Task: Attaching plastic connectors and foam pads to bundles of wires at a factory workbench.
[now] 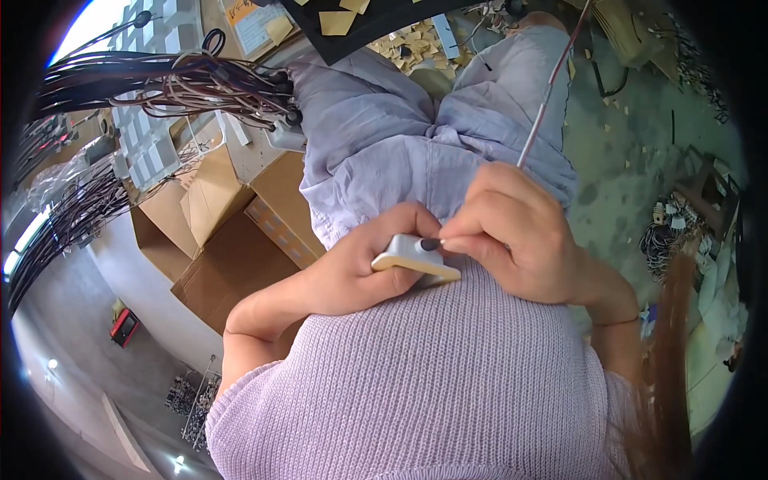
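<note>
Small flat grey-and-cream block (414, 258) at picture centre, over the lap, clasped in left hand (352, 268) fingers. At 3 o'clock, right hand (512, 232) clenched on thin metal rod (544, 100) running toward 1 o'clock. Cardboard boxes (232, 232) at 9 o'clock; wire bundles (160, 80) at 10.

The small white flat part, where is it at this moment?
In the head view, the small white flat part sits centre, held by the left hand, right hand touching it.

the flat pad (412, 260) lies between left hand (360, 268) and right hand (512, 232); open cardboard boxes (232, 232) stand left.
</note>
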Demonstrator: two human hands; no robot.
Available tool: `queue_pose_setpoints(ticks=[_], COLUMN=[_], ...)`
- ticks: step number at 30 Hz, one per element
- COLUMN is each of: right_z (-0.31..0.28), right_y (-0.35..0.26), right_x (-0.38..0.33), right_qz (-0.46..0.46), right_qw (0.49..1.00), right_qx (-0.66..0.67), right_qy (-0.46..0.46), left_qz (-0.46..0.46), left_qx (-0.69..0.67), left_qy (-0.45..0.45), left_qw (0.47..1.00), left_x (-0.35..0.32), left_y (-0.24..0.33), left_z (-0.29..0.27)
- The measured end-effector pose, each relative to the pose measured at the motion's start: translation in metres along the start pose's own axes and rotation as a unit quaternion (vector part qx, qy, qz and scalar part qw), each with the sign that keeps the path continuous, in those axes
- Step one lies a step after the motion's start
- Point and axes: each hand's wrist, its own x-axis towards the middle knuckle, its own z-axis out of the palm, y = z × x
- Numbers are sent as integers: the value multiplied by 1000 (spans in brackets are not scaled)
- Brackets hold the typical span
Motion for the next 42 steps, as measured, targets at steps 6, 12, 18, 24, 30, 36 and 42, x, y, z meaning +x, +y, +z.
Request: queue_pose_setpoints(ticks=[6, 12, 18, 24, 30, 36, 42], right_z=[6, 4, 35, 57, 46, 38, 41], right_y=[8, 22, 34, 44, 42, 52, 66], right_x=[22, 39, 36, 47, 44, 37, 27], right_qz=[-16, -99, 97, 249, 219, 202, 241], right_qw=[999, 982, 978, 890, 906, 907, 912], right_qx=[42, -103, 135, 378, 362, 370, 318], right_qy=[27, 126, 124, 61, 26, -7, -95], left_qz=[-47, 36, 172, 237, 58, 43, 85], left_qx=[12, -7, -96, 107, -261, -278, -150], left_qy=[12, 159, 395, 418, 312, 303, 293], left_qw=[999, 987, 897, 870, 912, 911, 940], left_x=[7, 16, 58, 71, 64, 68, 62], left_y=[13, 10, 37, 28, 39, 35, 11], left_z=[5, -19, -47, -38, -48, -47, -53])
